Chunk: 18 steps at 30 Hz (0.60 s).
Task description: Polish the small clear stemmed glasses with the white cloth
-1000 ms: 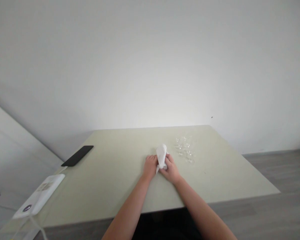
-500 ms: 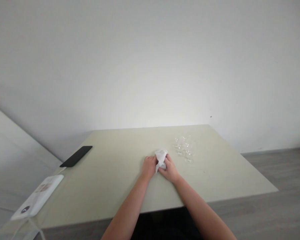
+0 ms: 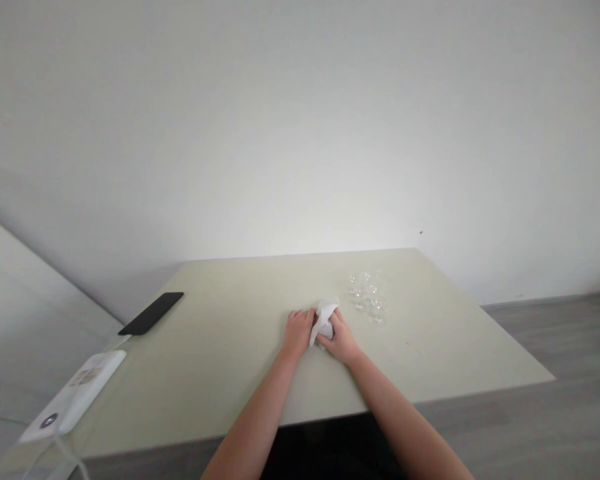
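Note:
A crumpled white tissue or thin cloth (image 3: 325, 315) is bunched between my two hands, just above or on the pale table (image 3: 220, 360). My right hand (image 3: 344, 341) is closed around its right side, thumb below and fingers partly under the folds. Pressed against its left edge is my left hand (image 3: 298, 331), with curled fingers. Whatever lies inside the folds is hidden. Beyond my right hand, several small clear pieces (image 3: 367, 295), glass or plastic, stand in a cluster; their exact kind is hard to make out.
On the table's left side lie a flat black device (image 3: 151, 314) and a white power strip or box (image 3: 77, 393) with a cable (image 3: 67, 450). A white wall (image 3: 300, 167) rises behind the table. Grey floor (image 3: 525, 333) shows at the right.
The tissue has shifted slightly right and turned in my hands, its folds spreading more over my right fingers. Both hands stay in nearly the same place.

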{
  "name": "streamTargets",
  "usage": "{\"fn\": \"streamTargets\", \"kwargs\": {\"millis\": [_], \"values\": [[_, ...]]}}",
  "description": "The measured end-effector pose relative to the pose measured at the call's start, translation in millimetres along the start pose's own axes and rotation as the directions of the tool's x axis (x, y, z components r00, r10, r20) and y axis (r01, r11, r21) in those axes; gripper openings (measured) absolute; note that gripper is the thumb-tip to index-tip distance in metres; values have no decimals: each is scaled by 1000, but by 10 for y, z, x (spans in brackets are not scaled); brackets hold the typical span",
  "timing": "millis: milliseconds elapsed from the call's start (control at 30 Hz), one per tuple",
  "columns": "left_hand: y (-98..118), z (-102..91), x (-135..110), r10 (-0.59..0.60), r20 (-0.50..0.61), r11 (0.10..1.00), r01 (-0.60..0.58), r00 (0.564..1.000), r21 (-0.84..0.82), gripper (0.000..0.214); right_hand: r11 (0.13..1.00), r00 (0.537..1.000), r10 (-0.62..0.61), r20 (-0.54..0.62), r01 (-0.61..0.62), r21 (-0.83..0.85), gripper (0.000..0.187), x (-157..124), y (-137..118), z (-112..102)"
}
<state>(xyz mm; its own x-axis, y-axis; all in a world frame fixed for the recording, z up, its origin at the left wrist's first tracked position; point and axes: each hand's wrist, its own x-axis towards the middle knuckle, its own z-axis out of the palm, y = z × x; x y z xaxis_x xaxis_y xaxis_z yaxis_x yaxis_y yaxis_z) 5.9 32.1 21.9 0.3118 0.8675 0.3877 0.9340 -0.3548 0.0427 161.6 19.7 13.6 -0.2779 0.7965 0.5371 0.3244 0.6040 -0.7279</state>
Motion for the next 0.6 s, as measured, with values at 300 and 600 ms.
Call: {"fn": "streamTargets", "kwargs": {"millis": [300, 600], "values": [[44, 12, -12, 75, -55, 997, -75, 996, 3, 18, 928, 941, 328, -82, -305, 214, 26, 19, 248, 58], [40, -9, -2, -10, 57, 1000, 11, 998, -25, 24, 1000, 999, -3, -34, 4, 4, 48, -3, 33, 6]]}}
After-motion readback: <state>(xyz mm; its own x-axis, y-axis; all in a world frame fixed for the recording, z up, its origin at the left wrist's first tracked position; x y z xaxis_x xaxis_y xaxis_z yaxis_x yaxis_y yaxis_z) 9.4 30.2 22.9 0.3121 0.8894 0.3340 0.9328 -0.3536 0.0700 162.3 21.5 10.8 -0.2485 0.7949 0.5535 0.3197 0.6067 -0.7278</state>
